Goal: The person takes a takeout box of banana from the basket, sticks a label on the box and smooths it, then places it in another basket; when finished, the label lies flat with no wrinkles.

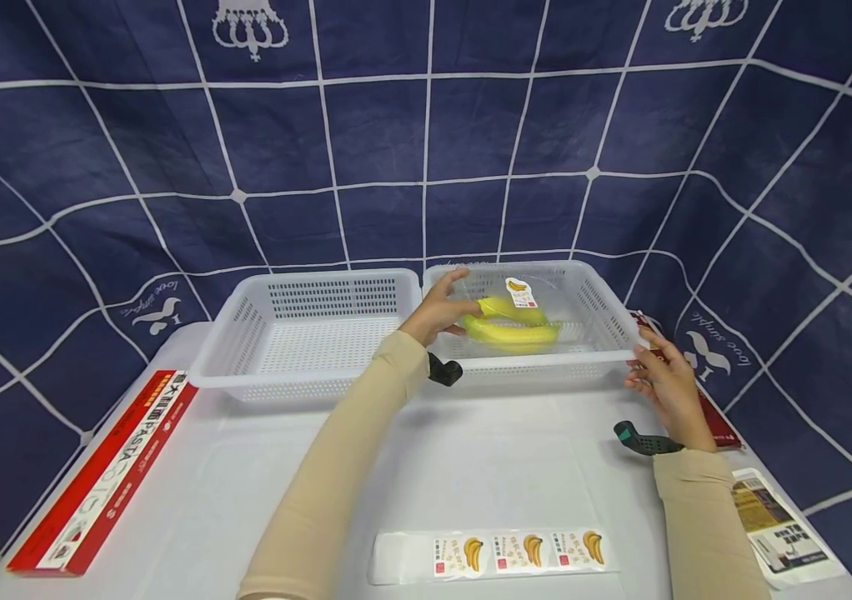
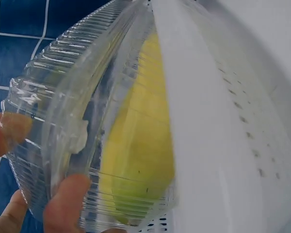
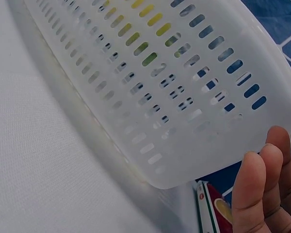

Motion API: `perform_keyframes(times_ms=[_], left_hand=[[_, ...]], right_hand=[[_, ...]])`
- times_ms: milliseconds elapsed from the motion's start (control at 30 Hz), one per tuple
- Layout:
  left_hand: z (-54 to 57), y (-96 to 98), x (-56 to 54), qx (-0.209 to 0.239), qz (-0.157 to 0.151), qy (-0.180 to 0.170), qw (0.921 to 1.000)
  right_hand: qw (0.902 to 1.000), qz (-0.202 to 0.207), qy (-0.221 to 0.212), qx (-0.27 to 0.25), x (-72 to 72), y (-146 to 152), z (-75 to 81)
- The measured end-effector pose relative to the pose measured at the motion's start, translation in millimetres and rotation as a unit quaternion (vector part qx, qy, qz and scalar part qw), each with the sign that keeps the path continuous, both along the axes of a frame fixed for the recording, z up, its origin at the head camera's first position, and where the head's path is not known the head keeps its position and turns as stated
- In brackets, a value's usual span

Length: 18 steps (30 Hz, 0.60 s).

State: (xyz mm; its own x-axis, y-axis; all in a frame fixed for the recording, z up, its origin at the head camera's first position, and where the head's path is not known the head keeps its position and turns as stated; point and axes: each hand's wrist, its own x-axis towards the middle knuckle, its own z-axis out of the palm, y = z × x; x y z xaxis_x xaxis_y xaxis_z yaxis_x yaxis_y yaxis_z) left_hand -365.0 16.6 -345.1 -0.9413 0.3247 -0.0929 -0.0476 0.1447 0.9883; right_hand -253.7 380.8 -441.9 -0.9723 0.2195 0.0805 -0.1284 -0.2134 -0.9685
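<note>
A clear plastic clamshell box [image 2: 63,102] with yellow-green bananas [image 1: 516,334] inside lies in the right-hand white basket [image 1: 531,363]. My left hand [image 1: 437,312] grips the box at its left end, thumb and fingers on the ribbed plastic in the left wrist view. On the lid is a white banana sticker [image 1: 520,292]. My right hand [image 1: 666,383] is at the basket's front right corner, with its fingertips right at the rim and the fingers loosely bent in the right wrist view.
A second white basket [image 1: 246,381] stands to the left, beside the first. A red pasta box [image 1: 107,471] lies at the left edge. At the front is a strip of banana stickers [image 1: 519,552]. Printed packages [image 1: 786,533] lie at the right edge. A blue curtain [image 1: 373,133] hangs behind.
</note>
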Motion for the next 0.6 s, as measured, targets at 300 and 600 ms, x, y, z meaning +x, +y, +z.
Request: perform_keyframes(times_ms=[300, 600], left_hand=[[-10.0, 15.1, -0.2, -0.005, 0.021, -0.006, 0.9997], [-13.2, 25.9, 3.1, -0.033, 0.033, -0.006, 0.9989]], right_hand=[[1.0, -0.006, 0.005, 0.001, 0.1, 0, -1.0], [0.9999, -0.011, -0.003, 0.005, -0.6, -1, -0.8]])
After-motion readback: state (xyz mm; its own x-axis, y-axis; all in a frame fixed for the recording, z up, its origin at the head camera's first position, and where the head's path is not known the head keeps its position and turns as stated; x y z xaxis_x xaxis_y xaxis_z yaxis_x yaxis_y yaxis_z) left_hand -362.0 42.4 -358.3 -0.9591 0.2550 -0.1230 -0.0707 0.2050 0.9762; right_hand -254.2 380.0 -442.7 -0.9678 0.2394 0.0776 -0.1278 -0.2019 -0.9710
